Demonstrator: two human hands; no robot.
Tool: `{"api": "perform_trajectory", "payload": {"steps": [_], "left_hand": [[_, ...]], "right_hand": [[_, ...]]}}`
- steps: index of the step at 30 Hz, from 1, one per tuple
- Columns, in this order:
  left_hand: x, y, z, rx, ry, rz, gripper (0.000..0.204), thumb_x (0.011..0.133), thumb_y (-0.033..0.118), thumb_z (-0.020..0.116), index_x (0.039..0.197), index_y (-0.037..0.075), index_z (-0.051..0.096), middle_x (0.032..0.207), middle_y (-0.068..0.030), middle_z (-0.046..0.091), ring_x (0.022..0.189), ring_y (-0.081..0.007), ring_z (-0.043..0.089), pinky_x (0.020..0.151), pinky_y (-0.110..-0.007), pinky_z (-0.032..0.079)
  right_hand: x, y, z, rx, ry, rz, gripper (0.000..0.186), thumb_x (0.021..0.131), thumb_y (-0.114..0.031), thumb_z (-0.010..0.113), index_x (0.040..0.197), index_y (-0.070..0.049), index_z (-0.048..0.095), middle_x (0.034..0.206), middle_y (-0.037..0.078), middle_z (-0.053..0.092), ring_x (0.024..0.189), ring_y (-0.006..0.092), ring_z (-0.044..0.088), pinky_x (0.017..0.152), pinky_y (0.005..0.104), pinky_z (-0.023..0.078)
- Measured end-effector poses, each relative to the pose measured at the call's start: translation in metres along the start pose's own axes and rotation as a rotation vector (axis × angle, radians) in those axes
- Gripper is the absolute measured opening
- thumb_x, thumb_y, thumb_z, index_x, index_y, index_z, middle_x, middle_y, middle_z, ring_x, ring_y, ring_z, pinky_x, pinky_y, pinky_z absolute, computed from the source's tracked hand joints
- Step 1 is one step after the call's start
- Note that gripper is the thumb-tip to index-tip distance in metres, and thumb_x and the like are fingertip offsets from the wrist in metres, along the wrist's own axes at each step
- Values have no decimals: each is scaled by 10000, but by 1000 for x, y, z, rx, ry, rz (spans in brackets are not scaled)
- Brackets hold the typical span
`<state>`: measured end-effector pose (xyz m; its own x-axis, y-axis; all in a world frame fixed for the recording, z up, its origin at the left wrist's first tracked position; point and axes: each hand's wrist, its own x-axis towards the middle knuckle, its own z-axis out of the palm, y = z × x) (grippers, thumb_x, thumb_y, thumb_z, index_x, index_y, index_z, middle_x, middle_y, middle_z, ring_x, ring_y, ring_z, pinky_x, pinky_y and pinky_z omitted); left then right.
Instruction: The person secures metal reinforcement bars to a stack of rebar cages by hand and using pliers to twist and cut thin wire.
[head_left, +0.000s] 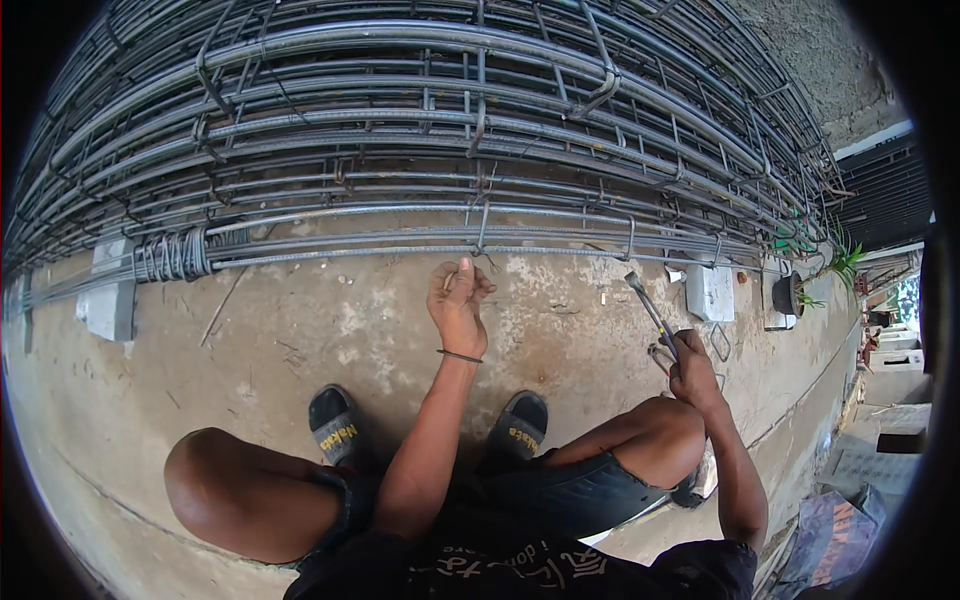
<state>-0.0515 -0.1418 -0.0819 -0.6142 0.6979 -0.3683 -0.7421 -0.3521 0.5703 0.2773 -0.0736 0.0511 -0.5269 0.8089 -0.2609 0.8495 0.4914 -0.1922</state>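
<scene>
Bare knees and dark shorts fill the lower view; black sandals planted on the stained concrete floor. Left hand raised, fingers pinched on a thin bit of tie wire, just below the lowest bars. Right hand clenched round a metal hook tool, resting by the right knee. Beyond: long rebar cage lying across, grey concrete spacer blocks beneath it, a wire coil wrapped at left.

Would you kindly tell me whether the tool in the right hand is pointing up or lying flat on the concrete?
Pointing up: the right hand grips the metal tool by its lower end, its tip raised toward the rebar cage, clear of the concrete.
</scene>
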Motion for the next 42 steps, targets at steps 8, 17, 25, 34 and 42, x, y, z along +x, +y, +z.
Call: {"api": "perform_trajectory", "payload": {"steps": [8,17,25,34,42], "left_hand": [[-5,-8,17,-428,-197,-332,274,916,251,583,1055,16,560,1078,-177,615,1003,-288,616,901,-411,500],[-7,2,24,-512,-341,-329,178,938,78,501,1083,-7,560,1142,-150,602,1138,-288,561,1010,-459,434],[-10,-1,20,-757,-451,-371,287,944,217,515,1150,17,531,1213,-154,574,1187,-299,522,1067,-465,356],[-4,-3,28,-629,-239,-414,397,919,285,572,1192,7,496,1268,-185,521,1211,-305,491,1043,-451,387],[-11,-9,17,-599,-176,-379,535,920,322,563,1281,-45,416,1253,-195,525,1175,-302,512,1020,-441,406]], "right_hand": [[73,-152,-46,-1020,361,-358,459,853,-156,468,1261,55,492,1466,208,248,1355,421,222,1060,625,156],[98,-170,-28,-997,347,-395,523,834,-122,466,1326,49,419,1501,236,156,1376,471,135,1039,665,136],[98,-164,-28,-1170,447,-471,516,842,-169,461,1318,29,444,1477,222,233,1370,408,209,1052,653,117],[98,-157,-50,-728,21,-219,537,814,-81,492,1341,-5,424,1447,229,281,1313,427,289,1053,601,188],[59,-194,-86,-579,-505,-74,636,748,3,454,1376,-16,358,1393,289,304,1201,505,388,1054,557,266]]}}
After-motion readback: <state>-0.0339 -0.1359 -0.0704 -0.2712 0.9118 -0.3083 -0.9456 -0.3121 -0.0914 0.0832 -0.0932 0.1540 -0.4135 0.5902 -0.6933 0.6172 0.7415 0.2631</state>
